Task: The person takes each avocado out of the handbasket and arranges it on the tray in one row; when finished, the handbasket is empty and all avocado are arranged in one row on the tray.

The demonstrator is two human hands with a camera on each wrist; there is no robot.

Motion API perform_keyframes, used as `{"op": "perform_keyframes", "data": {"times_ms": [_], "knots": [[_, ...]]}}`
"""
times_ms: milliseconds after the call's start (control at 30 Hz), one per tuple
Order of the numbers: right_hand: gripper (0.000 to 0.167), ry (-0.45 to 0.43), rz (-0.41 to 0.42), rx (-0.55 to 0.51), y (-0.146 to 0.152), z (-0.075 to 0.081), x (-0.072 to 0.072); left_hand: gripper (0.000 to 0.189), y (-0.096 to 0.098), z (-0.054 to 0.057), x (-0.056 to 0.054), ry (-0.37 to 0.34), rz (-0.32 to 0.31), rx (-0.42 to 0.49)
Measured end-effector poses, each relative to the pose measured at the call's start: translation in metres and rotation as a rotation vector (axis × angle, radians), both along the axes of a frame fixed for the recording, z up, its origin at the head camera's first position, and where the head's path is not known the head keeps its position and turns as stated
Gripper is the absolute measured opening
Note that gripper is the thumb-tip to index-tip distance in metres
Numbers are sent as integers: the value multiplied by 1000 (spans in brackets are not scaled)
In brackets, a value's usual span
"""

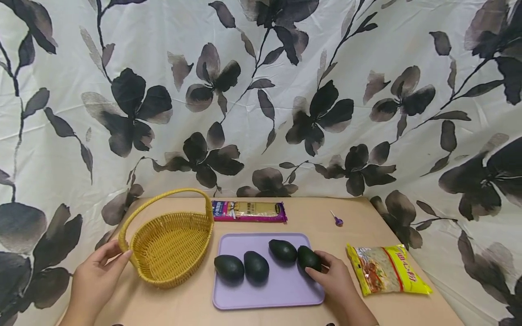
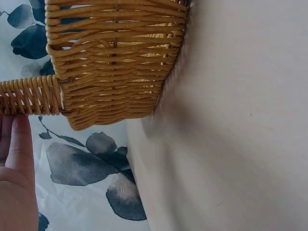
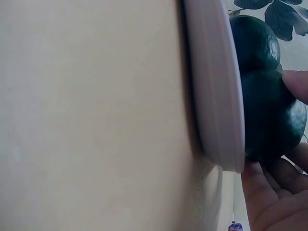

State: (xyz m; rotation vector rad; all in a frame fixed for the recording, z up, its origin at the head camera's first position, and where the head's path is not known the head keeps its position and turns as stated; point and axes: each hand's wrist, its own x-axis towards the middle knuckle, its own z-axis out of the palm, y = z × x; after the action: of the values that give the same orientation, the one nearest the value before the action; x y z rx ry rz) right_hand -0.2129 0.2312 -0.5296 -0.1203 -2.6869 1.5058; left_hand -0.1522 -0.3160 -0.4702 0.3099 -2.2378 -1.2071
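Observation:
My left hand pinches the base of the handle of a yellow woven basket at the left of the table. Nothing lies inside the basket. In the left wrist view, fingers meet the wrapped handle beside the basket's woven side. A lilac tray carries several dark green avocados, two at its left and two toward its upper right. My right hand grips the rightmost avocado, thumb on one side and fingers on the other. In the right wrist view this avocado sits against another, just over the tray's rim.
Behind the tray lies a flat purple-edged packet, its left end close to the basket. A small purple lollipop is at the back right. The yellow food bag rests right of my right hand. A floral curtain hangs behind the table.

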Motion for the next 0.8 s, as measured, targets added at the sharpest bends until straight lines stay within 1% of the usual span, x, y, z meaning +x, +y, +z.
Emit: {"op": "perform_keyframes", "data": {"times_ms": [167,333,500,600,667,733,800], "knots": [[66,-8,-3,-2,-1,3,2,39,1,1,-1,-19,4,23],[67,3,8,-18,-1,4,3,42,3,1,-3,-21,4,67],[66,14,11,-48,-1,6,4,44,1,1,-2,-32,18,99],[64,19,17,-55,-1,9,3,45,0,1,-1,-29,21,113],[63,18,24,-59,0,12,2,45,-1,1,-1,-18,20,117],[62,21,30,-57,0,15,0,44,-1,3,-1,12,28,125],[60,31,35,-62,0,18,-3,42,-1,7,-1,66,37,136]]}}
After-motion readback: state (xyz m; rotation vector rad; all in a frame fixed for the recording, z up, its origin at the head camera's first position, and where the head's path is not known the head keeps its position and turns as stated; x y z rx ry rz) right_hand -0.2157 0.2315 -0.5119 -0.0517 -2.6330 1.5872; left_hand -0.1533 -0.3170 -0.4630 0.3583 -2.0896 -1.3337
